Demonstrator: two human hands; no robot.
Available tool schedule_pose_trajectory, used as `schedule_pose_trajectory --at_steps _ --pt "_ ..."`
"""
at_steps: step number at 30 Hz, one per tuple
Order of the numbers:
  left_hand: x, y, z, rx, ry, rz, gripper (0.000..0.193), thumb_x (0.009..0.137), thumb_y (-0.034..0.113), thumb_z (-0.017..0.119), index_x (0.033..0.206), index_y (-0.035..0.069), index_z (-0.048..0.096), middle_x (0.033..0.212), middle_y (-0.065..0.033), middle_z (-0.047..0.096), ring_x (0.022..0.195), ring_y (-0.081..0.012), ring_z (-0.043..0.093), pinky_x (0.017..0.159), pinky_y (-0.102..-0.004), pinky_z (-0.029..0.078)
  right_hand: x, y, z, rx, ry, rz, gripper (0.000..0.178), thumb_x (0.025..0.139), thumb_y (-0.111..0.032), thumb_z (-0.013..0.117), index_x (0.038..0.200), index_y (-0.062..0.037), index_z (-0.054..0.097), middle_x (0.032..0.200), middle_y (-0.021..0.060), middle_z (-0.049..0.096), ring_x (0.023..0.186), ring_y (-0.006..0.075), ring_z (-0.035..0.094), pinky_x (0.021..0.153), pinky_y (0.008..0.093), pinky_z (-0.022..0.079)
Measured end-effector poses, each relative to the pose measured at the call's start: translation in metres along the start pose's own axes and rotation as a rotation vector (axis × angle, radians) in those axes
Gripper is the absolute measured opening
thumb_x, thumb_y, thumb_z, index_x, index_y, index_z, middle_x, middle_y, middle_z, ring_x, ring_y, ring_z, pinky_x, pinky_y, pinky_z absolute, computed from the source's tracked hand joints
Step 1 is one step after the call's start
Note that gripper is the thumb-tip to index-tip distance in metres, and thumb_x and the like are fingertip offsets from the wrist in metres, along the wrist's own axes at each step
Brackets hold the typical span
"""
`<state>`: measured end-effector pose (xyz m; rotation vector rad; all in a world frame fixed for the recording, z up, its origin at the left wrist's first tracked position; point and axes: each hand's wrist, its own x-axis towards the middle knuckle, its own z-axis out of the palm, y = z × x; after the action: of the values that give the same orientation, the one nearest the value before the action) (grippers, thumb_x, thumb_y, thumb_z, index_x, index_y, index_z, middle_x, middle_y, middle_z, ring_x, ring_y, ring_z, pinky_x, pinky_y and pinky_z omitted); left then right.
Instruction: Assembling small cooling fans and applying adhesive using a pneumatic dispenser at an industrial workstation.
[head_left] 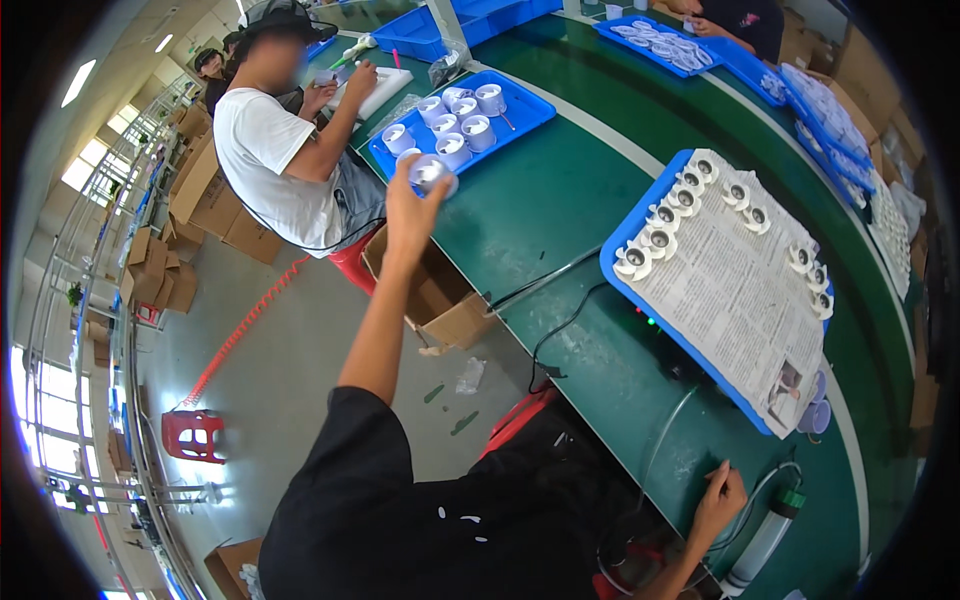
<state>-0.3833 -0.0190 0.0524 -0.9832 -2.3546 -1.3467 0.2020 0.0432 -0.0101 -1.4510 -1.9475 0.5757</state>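
My left hand (408, 215) reaches out to the far left and grips a small white plastic cup (432, 176), round and open at one end. It is held at the near corner of a blue tray (530, 104), where several similar white cups (476, 132) stand. My right hand (718, 503) rests low over the green table at the right, its fingers curled together; whether anything is between them I cannot make out. Beside it lies a clear cylinder with a green cap (790, 498) and a thin hose.
A newspaper-lined blue tray (612, 262) carries several white finned wheels (632, 262). Purple-white cups (816, 415) sit by its edge. Black cables (560, 330) cross the table edge. A person in a white shirt (270, 165) works at the left, near a cardboard box (450, 310).
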Motion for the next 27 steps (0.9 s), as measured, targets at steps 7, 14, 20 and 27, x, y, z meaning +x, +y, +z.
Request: schedule_pose_trajectory --at_steps 7,14,20,27 --pt "0.055 -0.123 0.011 0.334 0.01 0.041 0.073 0.073 0.032 0.084 0.138 0.022 0.052 0.145 -0.0204 0.045 0.133 -0.0419 0.041 0.107 -0.0529 0.038 -0.002 -0.006 0.0 -0.011 0.006 -0.018 0.034 0.098 -0.011 0.057 0.067 0.0049 0.057 0.06 0.011 0.048 0.052 0.0189 0.042 0.05 0.0363 0.029" --pt "0.023 -0.041 0.033 0.258 0.167 0.328 0.049 0.079 0.015 0.073 0.124 0.004 0.06 0.131 -0.022 0.058 0.125 -0.038 0.05 0.105 -0.0487 0.037 -0.005 -0.005 -0.003 -0.065 0.081 -0.049 0.031 0.094 -0.008 0.062 0.066 0.0033 0.055 0.061 0.0139 0.052 0.053 0.0267 0.047 0.052 0.0389 0.035" --pt "-0.114 0.089 0.026 -0.48 -0.036 0.026 0.026 0.103 0.015 0.051 0.12 -0.003 0.061 0.114 -0.0144 0.066 0.103 -0.024 0.062 0.093 -0.0327 0.047 0.011 -0.011 0.014 -0.01 0.154 -0.203 0.024 0.09 -0.015 0.067 0.072 0.0002 0.064 0.068 0.0148 0.061 0.06 0.0318 0.059 0.057 0.0404 0.047" --pt "-0.267 0.16 0.07 -0.734 -0.542 -0.128 0.045 0.107 0.028 0.042 0.08 -0.002 0.06 0.055 0.0002 0.037 0.051 -0.0095 0.035 0.05 -0.0281 0.027 -0.001 -0.005 0.006 -0.139 0.178 -0.146 0.032 0.093 -0.025 0.061 0.068 -0.0042 0.062 0.067 0.013 0.061 0.071 0.0317 0.063 0.06 0.0445 0.05"
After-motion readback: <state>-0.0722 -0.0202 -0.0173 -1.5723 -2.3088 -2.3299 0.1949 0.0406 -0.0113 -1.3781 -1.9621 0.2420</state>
